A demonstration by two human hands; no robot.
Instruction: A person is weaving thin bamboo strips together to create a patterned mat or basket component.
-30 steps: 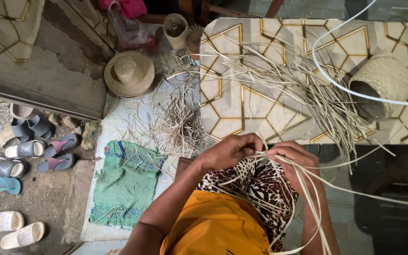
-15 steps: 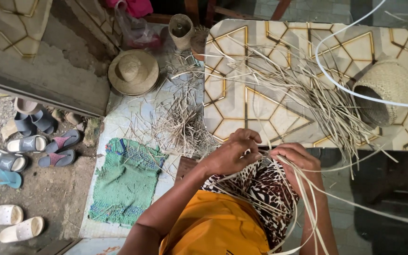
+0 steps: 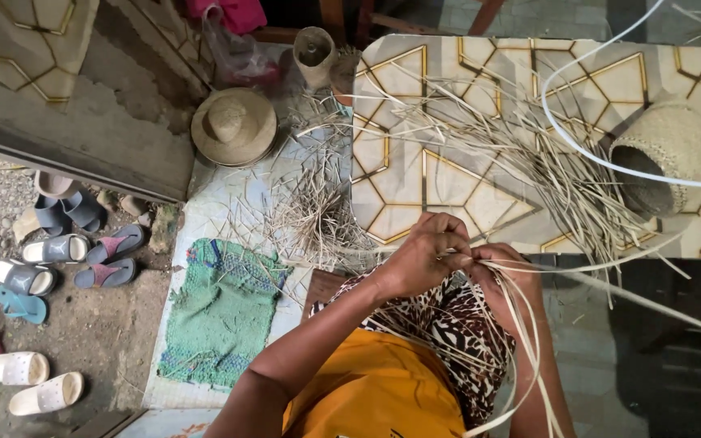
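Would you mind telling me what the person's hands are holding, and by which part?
Both the left hand and right hand pinch pale straw strips near the ends, where they meet; the long loose lengths trail away over the lap.

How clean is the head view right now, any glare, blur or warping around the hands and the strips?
Head view: soft, even daylight, no hard shadows; mild sheen on the patterned floor. Left hand and right hand are slightly soft, so single pale strips between them merge. The woven basket reads clearly. Wide-lens bending shows at the edges; the lower right is dark.
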